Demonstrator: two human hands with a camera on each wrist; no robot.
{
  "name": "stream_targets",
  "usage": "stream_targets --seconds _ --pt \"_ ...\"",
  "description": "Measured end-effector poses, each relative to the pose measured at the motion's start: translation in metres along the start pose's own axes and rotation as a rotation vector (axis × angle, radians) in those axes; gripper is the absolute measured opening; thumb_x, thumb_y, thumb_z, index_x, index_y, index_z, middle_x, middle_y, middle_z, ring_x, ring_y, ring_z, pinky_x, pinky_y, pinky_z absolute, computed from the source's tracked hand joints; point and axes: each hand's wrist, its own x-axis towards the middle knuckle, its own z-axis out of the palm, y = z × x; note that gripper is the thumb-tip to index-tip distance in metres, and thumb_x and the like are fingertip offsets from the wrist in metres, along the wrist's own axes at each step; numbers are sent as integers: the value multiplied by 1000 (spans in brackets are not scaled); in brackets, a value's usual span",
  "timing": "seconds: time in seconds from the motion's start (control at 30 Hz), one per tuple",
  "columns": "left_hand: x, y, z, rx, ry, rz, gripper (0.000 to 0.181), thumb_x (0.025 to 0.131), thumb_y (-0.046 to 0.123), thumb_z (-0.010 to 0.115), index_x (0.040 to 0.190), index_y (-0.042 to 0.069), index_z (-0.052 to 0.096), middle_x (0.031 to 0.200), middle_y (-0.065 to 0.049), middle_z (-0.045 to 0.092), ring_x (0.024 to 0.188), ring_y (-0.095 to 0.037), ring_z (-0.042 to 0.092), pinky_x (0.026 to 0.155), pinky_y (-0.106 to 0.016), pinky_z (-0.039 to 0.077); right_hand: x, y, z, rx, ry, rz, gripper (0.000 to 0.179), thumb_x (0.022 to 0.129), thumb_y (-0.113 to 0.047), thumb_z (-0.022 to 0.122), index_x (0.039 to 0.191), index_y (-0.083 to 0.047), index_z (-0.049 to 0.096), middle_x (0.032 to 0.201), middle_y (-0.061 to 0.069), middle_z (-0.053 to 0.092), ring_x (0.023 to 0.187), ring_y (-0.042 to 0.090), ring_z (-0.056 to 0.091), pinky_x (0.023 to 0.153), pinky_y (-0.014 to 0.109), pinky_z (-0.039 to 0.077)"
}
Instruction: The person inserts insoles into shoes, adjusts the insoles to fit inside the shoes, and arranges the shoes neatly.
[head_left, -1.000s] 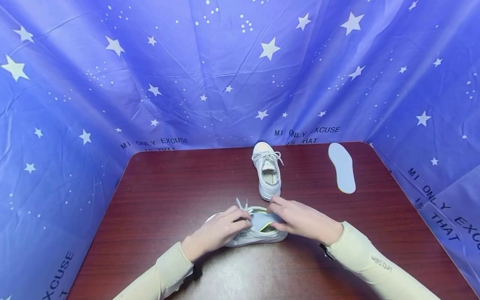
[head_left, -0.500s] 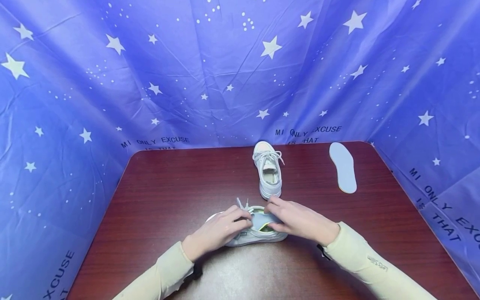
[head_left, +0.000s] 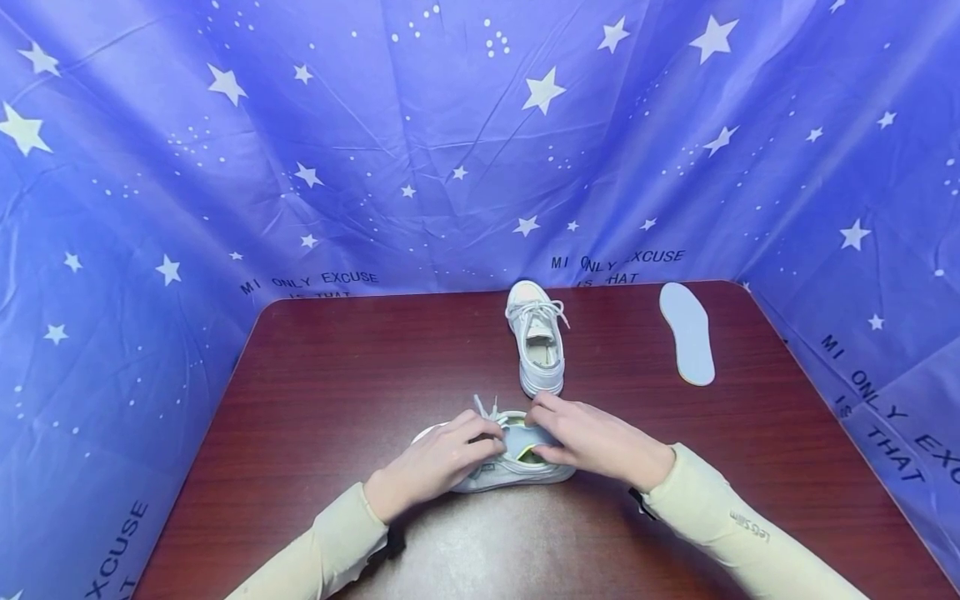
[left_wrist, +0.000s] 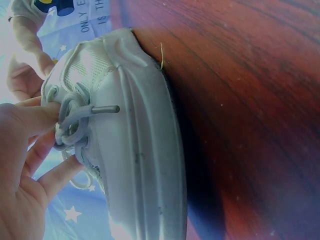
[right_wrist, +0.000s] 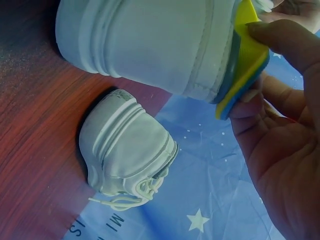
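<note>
A white lace-up sneaker (head_left: 513, 477) lies upright near the middle of the table, toe to the left and heel to the right. My left hand (head_left: 442, 457) grips it at the tongue, beside the knotted grey laces (left_wrist: 75, 117) in the left wrist view. My right hand (head_left: 596, 437), over the heel, pinches the heel end of an insole (right_wrist: 247, 62) between thumb and fingers. Grey-blue on top and yellow beneath, the insole bends up out of the heel opening. Its front part runs into the shoe, hidden by the upper and my left fingers.
Just behind the held shoe stands a second white sneaker (head_left: 542, 382), toe toward the back. Another insole (head_left: 688, 337), pale on top, lies flat at the back right of the dark red table (head_left: 337, 358). Blue star-printed cloth (head_left: 405, 150) surrounds the table's back and sides.
My right hand has shifted slightly left along the sneaker's opening, still pinching the insole. The left hand stays at the tongue.
</note>
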Motion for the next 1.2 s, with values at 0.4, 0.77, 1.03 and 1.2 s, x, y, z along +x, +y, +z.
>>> stream_targets --seconds 0.4,0.77,1.03,1.2 --pt "-1 -1 1 -10 -2 -5 19 93 8 73 112 13 71 118 0 66 106 -16 63 92 -25 55 4 -1 4 -7 6 6 19 88 -13 81 97 -7 66 93 -3 51 70 6 50 64 22 48" --pt "-1 -2 1 -14 0 -6 20 92 8 73 112 13 72 118 -1 66 107 -16 63 94 -24 55 10 -5 6 -93 -45 33 25 85 -14 83 88 -7 60 88 -2 46 63 8 47 58 23 45" --pt "-1 -2 1 -14 4 -7 21 92 7 73 112 12 72 118 -2 67 107 -17 63 94 -25 55 14 -6 10 -130 -62 32 28 83 -15 85 86 -8 59 86 -2 44 62 9 47 56 24 45" --pt "-1 -1 1 -2 1 -12 19 93 9 73 112 13 72 118 -1 67 107 -16 63 93 -25 55 16 -7 12 -155 -76 26 29 81 -15 87 88 -7 59 86 -1 45 62 11 50 56 25 48"
